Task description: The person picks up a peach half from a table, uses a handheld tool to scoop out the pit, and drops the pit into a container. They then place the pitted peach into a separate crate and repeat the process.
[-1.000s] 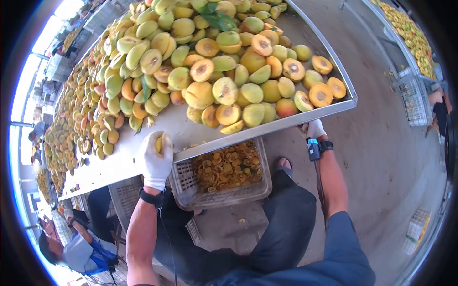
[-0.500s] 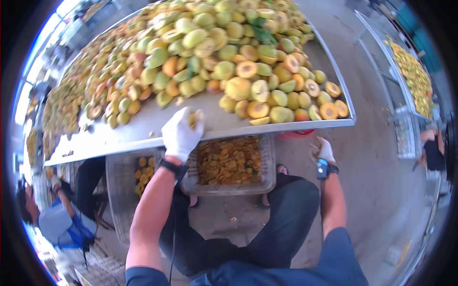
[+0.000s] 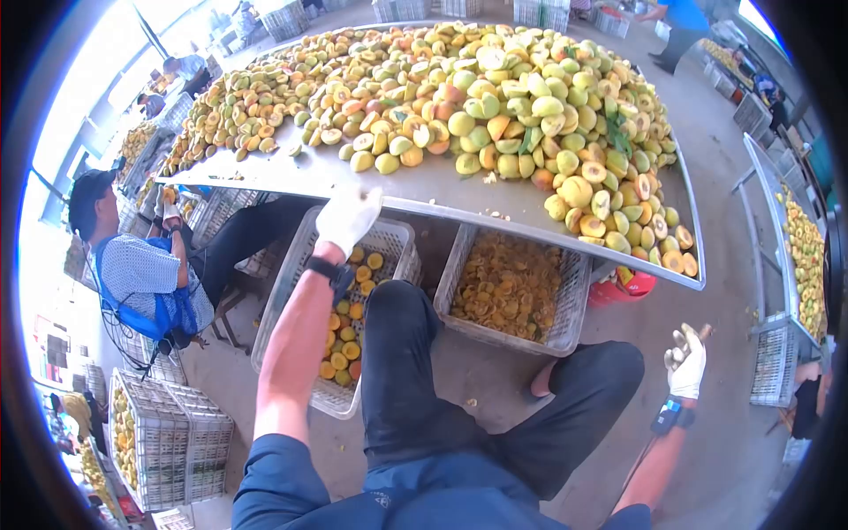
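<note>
1. Left hand point(image 3: 351, 218): blurred, at the table's point(image 3: 424, 187) near edge; cannot tell whether it grips anything.
2. Right hand point(image 3: 685, 364): fingers bent, off the table; brown thing point(image 3: 705, 331) at the fingertips, grip unclear.
3. Fruit point(image 3: 548, 106): heaped on the table, also in the left crate point(image 3: 334, 405).

Yellow-green fruit point(image 3: 548, 106), many halved, lie heaped on the metal table point(image 3: 433, 184).
</note>
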